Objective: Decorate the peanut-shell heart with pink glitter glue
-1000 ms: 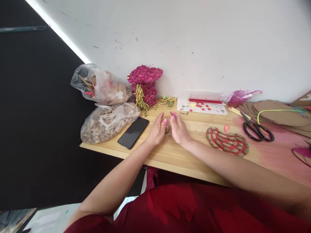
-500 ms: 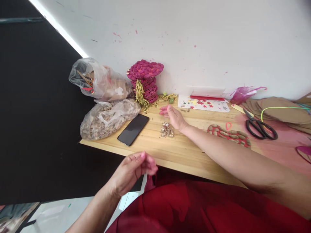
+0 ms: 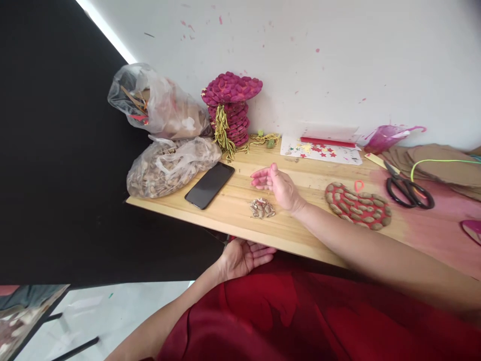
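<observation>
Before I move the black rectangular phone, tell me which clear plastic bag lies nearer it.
The clear plastic bag of tan pieces, beside the phone; the bag showing red and brown scraps sits farther back.

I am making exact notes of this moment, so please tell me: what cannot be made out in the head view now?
- Upper bag: in the head view, cloudy plastic blurs most of its contents.
- Cardboard: the head view's right edge cuts off its far end.
- Purple object: the same edge cuts it off.
- Pile: its smallest bits are too small to identify.
- Left hand: its upturned palm hides its back.
</observation>
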A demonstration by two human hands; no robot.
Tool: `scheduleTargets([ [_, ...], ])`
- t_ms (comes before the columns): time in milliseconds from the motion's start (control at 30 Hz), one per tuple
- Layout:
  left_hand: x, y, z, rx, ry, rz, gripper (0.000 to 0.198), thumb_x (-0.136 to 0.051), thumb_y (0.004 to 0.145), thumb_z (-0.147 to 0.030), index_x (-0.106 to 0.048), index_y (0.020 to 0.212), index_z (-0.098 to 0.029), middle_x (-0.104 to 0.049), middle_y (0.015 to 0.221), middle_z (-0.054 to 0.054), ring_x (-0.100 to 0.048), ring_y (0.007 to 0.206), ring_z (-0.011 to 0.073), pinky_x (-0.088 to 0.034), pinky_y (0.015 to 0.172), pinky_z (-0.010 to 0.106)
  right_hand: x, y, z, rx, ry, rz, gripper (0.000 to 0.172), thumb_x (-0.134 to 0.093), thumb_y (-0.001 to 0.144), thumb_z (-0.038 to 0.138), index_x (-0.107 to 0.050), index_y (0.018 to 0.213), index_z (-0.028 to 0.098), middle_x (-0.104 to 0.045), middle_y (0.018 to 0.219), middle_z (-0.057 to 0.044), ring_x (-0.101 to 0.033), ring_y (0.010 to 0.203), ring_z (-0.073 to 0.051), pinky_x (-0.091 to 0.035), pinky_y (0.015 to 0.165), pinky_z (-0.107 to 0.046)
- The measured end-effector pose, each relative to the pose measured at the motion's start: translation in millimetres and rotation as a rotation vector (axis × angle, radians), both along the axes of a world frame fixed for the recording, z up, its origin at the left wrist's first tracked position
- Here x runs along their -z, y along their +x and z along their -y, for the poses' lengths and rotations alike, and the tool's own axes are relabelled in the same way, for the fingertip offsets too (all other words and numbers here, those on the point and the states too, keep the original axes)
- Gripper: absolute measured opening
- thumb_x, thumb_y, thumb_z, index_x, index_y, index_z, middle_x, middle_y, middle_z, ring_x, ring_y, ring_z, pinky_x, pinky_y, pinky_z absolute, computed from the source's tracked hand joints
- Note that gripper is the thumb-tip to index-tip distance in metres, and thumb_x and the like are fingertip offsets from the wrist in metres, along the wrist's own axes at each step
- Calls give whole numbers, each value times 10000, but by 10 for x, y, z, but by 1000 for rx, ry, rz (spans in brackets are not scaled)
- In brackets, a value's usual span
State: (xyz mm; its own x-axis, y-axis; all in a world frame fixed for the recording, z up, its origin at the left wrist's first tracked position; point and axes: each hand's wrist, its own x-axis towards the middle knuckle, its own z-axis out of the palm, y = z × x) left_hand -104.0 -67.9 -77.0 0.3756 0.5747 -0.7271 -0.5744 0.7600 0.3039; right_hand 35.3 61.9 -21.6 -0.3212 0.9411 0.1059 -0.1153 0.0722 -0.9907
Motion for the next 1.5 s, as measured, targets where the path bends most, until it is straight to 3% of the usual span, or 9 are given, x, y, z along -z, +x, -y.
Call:
scheduleTargets([
  [167, -16, 43, 25, -63, 4, 68, 456, -341, 1038, -313, -685, 1080, -15, -756, 949, 219, -767, 884, 305, -564, 930, 460, -20, -95, 255, -59, 72, 114, 782, -350, 887, 851, -732, 980, 175, -749, 938, -97, -714, 919, -203, -568, 895, -351],
  [633, -143, 2, 67, -160, 59, 85, 400, -401, 1038, -411, -685, 1109, -139, -757, 880, 121, -765, 882, 276, -600, 902, 481, -152, -319, 837, -329, 12, 167, 733, -347, 955, 767, -725, 722, 183, -711, 703, -51, -687, 705, -159, -536, 704, -285],
  [833, -54, -38, 184, -209, 157, 27, 402, -498, 1008, -442, -649, 717, -209, -685, 664, 52, -748, 868, 231, -610, 888, 347, -177, -274, 1075, -535, 18, 173, 670, -345, 1005, 687, -777, 907, 185, -713, 720, -44, -696, 715, -156, -546, 701, -278],
  [900, -1, -50, 186, -211, 158, 28, 382, -494, 1008, -441, -672, 758, -214, -699, 684, 48, -749, 851, 231, -615, 882, 355, -215, -271, 1060, -567, -71, 104, 709, -345, 982, 727, -771, 871, 171, -707, 694, -50, -694, 693, -160, -552, 678, -280],
  [1000, 28, -49, 131, -143, 107, 62, 305, -466, 1013, -352, -708, 1002, -167, -759, 856, 94, -764, 880, 266, -613, 906, 435, -242, -277, 875, -466, -139, 25, 782, -344, 918, 816, -752, 799, 159, -727, 718, -72, -710, 697, -169, -572, 706, -299],
  [1167, -39, -25, 79, -108, 22, 36, 334, -393, 1006, -220, -695, 984, -78, -747, 839, 146, -774, 865, 279, -612, 909, 416, -140, -290, 711, -62, -108, 24, 746, -420, 854, 858, -713, 828, 172, -733, 784, -76, -707, 737, -174, -580, 719, -308],
  [1333, -83, -7, 131, -154, 116, 44, 263, -501, 998, -342, -694, 932, -176, -733, 803, 82, -754, 979, 300, -610, 914, 412, -159, -339, 1046, -462, -84, 94, 694, -351, 978, 732, -747, 843, 178, -747, 819, -75, -712, 772, -168, -572, 754, -310],
  [1400, -93, -9, 137, -143, 95, 36, 244, -514, 984, -299, -701, 899, -167, -732, 799, 93, -759, 972, 302, -609, 920, 405, -186, -316, 967, -473, -90, 35, 684, -369, 975, 730, -746, 833, 177, -754, 824, -75, -716, 781, -169, -577, 777, -319],
  [1500, -107, -21, 136, -116, 34, 13, 281, -473, 986, -227, -719, 888, -131, -741, 821, 121, -772, 923, 282, -613, 913, 372, -157, -180, 444, -73, 7, -26, 658, -474, 889, 797, -721, 851, 189, -759, 871, -79, -711, 820, -180, -573, 814, -336],
])
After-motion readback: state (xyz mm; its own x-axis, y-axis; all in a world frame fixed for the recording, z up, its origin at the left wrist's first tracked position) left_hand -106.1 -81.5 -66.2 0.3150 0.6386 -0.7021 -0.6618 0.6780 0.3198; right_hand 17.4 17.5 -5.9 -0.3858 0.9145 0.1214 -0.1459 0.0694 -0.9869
